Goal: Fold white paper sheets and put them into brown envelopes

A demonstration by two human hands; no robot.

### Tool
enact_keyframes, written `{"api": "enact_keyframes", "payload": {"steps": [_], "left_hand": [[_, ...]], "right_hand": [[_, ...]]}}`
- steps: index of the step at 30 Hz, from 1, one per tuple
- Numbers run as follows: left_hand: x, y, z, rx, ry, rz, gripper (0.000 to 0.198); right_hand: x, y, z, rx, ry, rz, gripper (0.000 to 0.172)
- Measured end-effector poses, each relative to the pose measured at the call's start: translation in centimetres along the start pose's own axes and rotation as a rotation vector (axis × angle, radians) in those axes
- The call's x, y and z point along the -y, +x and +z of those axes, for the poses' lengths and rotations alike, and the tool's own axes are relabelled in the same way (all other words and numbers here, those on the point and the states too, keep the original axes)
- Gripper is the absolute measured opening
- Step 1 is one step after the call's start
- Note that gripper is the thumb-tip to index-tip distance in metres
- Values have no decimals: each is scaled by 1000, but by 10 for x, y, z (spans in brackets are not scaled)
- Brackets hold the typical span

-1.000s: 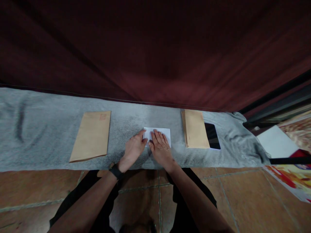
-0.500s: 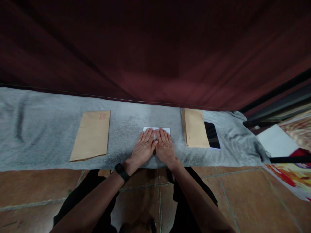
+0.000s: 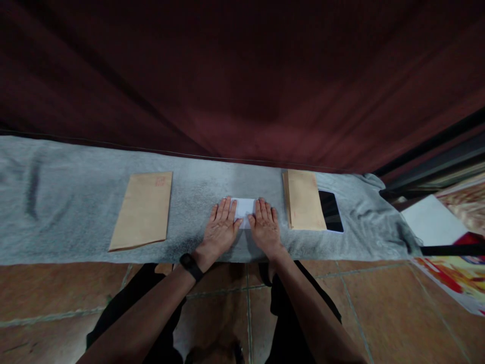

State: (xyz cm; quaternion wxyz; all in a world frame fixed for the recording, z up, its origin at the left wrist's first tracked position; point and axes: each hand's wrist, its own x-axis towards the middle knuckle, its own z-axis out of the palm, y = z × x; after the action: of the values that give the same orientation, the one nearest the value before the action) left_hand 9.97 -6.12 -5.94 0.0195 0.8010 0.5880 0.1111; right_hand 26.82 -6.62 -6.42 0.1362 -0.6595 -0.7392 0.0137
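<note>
A small white paper (image 3: 244, 208) lies flat on the grey cloth (image 3: 197, 187) in front of me. Over its left edge rests my left hand (image 3: 222, 227), palm down with the fingers stretched out. My right hand (image 3: 265, 227) lies flat in the same way over the right edge. The middle of the paper shows between the two hands, and its side edges are partly hidden under the fingers. Both thumbs touch its lower part and point towards each other, with a gap between them. Neither hand grasps anything.
A brown envelope (image 3: 143, 210) lies to the left. More brown envelopes (image 3: 306, 201) lie to the right, overlapping a dark-screened device (image 3: 331, 210). A dark red cloth (image 3: 242, 101) hangs behind. At the far right are a white sheet (image 3: 432, 220) and a colourful printed sheet (image 3: 458, 283).
My hands have slid apart, the left one leftwards and the right one rightwards. More of the white paper shows between them.
</note>
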Motion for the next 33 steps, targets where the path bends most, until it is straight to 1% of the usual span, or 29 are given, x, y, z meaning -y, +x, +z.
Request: {"api": "enact_keyframes", "payload": {"steps": [7, 14, 17, 20, 22, 24, 28, 31, 33], "left_hand": [[9, -3, -4, 7, 18, -8, 64], [19, -5, -11, 49, 44, -64, 62], [24, -6, -13, 42, 44, -67, 60], [26, -6, -16, -4, 40, -74, 58], [23, -6, -19, -55, 35, -46, 59], [16, -7, -20, -92, 19, 25, 59], [-3, -11, -14, -84, -35, 194, 57], [-12, -15, -5, -68, -48, 229, 56], [-13, -17, -2, -70, -49, 222, 55]], "right_hand": [[-10, 0, 0, -11, -28, 12, 59], [-18, 0, -4, -37, -87, 27, 56], [-21, 0, -4, -48, -95, 35, 55], [-22, -1, -6, -64, -93, 33, 55], [-20, 0, -10, -79, -82, 30, 54], [-15, 1, -13, -79, -56, 10, 54], [0, 2, -16, 5, 39, -106, 53], [7, 1, -14, 76, 76, -170, 52], [7, 1, -13, 98, 73, -166, 52]]}}
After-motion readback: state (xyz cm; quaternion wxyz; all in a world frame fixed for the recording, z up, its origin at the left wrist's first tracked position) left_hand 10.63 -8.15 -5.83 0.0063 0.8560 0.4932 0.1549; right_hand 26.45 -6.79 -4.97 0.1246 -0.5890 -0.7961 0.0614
